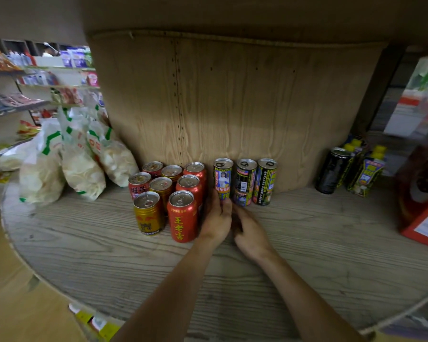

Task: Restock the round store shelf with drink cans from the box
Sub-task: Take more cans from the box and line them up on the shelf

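Note:
On the round wooden shelf (307,243) three slim black-and-yellow cans stand in a row against the plywood core. My left hand (216,219) grips the base of the leftmost slim can (223,177), thumb and fingers curled round it. Just right of it, my right hand (251,232) lies low on the shelf, its fingers reaching toward the foot of the middle slim can (245,181) and holding nothing. The third slim can (266,181) stands free. Left of my hands is a block of several red and gold cans, with a red can (183,215) and a gold can (148,213) in front.
Bags of white crackers (79,164) lean at the shelf's left. A dark can (331,170) and yellow-capped cartons (366,174) stand at the right, beside a red box (423,213). Yellow packages (92,322) show below the shelf edge. Store shelves line the far left.

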The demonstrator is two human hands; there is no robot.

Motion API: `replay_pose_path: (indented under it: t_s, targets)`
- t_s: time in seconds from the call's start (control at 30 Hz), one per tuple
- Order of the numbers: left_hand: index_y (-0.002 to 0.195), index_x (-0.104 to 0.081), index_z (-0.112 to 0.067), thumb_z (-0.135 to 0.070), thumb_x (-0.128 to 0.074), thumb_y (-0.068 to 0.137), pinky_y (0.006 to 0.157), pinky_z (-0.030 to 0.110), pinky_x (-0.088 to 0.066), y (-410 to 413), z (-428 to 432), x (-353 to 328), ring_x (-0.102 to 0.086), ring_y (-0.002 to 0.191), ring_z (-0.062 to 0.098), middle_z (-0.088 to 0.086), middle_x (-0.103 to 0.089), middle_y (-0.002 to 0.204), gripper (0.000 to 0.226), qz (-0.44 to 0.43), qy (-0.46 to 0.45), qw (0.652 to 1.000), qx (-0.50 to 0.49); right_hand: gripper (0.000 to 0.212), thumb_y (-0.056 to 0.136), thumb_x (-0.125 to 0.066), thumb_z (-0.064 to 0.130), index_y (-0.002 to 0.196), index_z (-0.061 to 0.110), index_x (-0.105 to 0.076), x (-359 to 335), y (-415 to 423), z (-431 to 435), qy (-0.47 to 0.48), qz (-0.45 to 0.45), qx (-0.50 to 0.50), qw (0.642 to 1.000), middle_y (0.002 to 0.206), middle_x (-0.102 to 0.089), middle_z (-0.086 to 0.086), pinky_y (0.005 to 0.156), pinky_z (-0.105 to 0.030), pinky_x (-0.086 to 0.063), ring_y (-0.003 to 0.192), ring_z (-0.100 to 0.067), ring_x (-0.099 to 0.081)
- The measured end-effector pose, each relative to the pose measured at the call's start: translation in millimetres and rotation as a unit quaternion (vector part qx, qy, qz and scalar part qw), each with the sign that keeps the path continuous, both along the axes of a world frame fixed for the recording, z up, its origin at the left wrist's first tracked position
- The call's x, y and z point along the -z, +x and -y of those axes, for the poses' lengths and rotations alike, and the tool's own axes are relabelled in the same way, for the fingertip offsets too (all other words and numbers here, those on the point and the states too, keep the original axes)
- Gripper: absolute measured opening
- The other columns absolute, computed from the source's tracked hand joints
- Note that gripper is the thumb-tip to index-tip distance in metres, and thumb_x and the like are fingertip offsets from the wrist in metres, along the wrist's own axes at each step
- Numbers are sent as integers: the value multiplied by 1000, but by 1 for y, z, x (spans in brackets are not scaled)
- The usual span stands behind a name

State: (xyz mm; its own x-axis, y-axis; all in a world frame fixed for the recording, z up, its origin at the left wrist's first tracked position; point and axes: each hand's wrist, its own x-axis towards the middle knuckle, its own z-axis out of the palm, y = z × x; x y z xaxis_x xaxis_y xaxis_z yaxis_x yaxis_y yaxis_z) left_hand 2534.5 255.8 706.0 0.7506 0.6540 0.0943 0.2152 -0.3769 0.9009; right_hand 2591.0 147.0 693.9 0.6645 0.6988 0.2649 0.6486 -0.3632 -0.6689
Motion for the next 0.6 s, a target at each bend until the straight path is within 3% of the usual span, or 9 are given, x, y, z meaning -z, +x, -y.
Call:
replay_pose_path:
  t_s: [0.13,0.23,0.3,0.47,0.6]
  targets:
    - [157,-29,-26,-50,-35,99,125,40,-21,-8,10,0,-28,150,18,2,-34,161,63,39,15,999,-1,58,87,-59,8,143,21,-53,-8,3,8,0,-25,2,1000,143,-57,-6,112,-31,-40,132,-21,-52]
    - [152,-39,-20,-24,-50,101,115,35,-35,-15,20,-18,-47,134,27,12,-47,144,52,35,71,997,4,47,87,-58,4,131,19,-62,-24,13,17,-23,7,15,1000,130,-63,-9,102,-31,-46,120,-26,-59]
    - [145,-50,-14,-11,-55,95,109,40,-42,-16,23,-37,-54,124,31,14,-51,137,50,50,169,984,0,43,88,-55,3,126,20,-66,-40,24,18,-35,38,28,998,126,-64,-10,99,-33,-48,115,-26,-61]
    - [126,-68,-14,-9,-64,85,100,45,-43,3,12,-88,-48,114,36,12,-61,123,41,16,396,918,9,21,87,-59,7,102,16,-71,-88,48,21,-33,118,44,991,102,-66,-9,81,-36,-52,97,-29,-65]
    - [136,-61,-22,-13,-57,89,103,43,-39,19,-9,-113,-41,123,31,5,-58,131,48,-38,431,902,1,28,90,-59,9,115,14,-70,-117,63,16,-43,223,44,973,112,-64,-10,91,-37,-47,110,-29,-56]
